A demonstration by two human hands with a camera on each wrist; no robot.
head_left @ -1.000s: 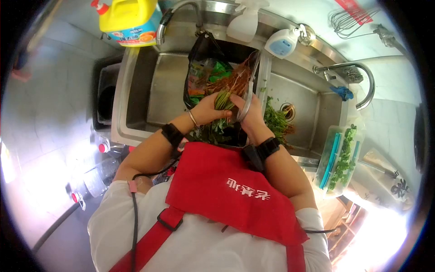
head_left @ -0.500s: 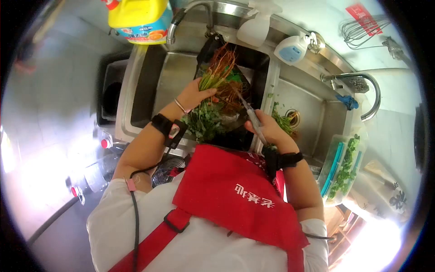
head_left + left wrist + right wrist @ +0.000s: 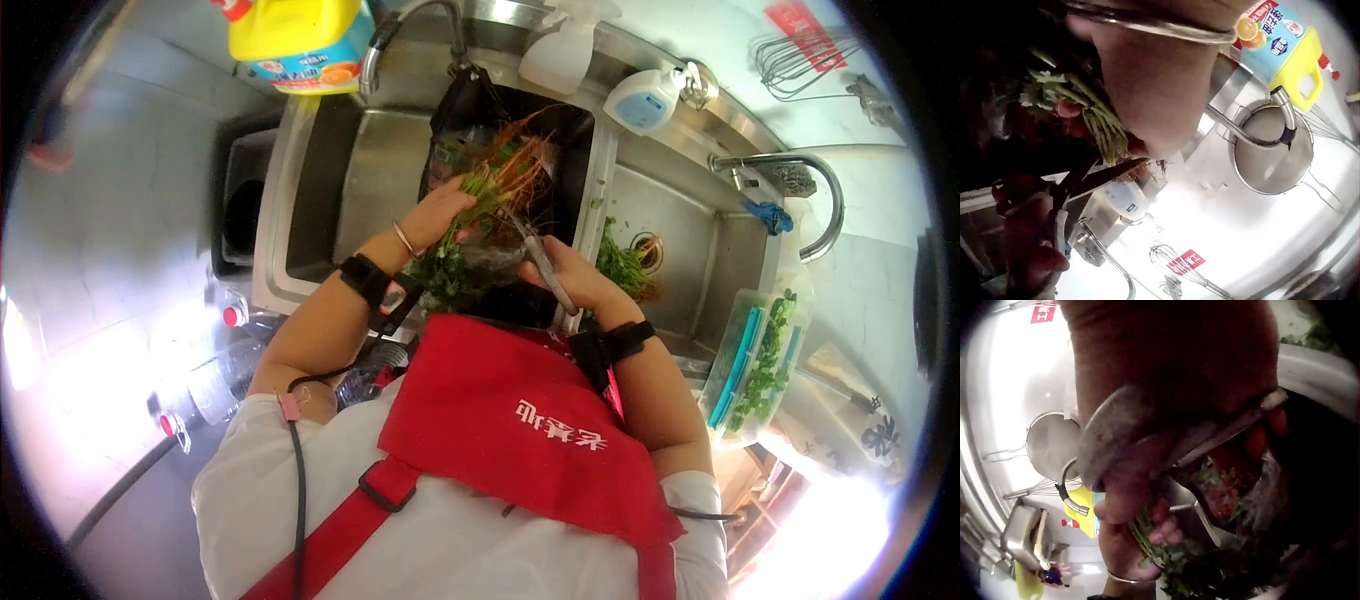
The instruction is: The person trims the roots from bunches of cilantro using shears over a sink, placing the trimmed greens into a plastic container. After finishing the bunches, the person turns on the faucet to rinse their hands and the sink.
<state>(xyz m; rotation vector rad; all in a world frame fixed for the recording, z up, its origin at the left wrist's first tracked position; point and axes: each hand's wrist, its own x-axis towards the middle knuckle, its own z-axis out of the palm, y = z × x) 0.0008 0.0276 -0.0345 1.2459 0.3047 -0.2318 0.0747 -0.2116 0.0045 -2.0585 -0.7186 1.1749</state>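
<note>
Bunch resting in left hand, scissors in right hand

At the far left, a yellow jug is standing by the sink. Next, the left hand is reaching over the left basin, its grip curled snugly round the stems. The bunch is showing slim, pale green stems, dark green leaves at one end and thin, tangled, reddish-brown roots at the other. It is lying above a black bag. Its long axis is slanting: the roots are pointing away from the person and to the right, the leaves hanging back toward the apron.

Just right of the stems, the scissors are pointing forward and left, their blades parted near the root end; whether they are touching it, I cannot tell. The right hand is gripping the handles, fingers wrapped round them. Further right, loose greens are lying in the right basin, and a clear box is holding chopped greens.
</note>
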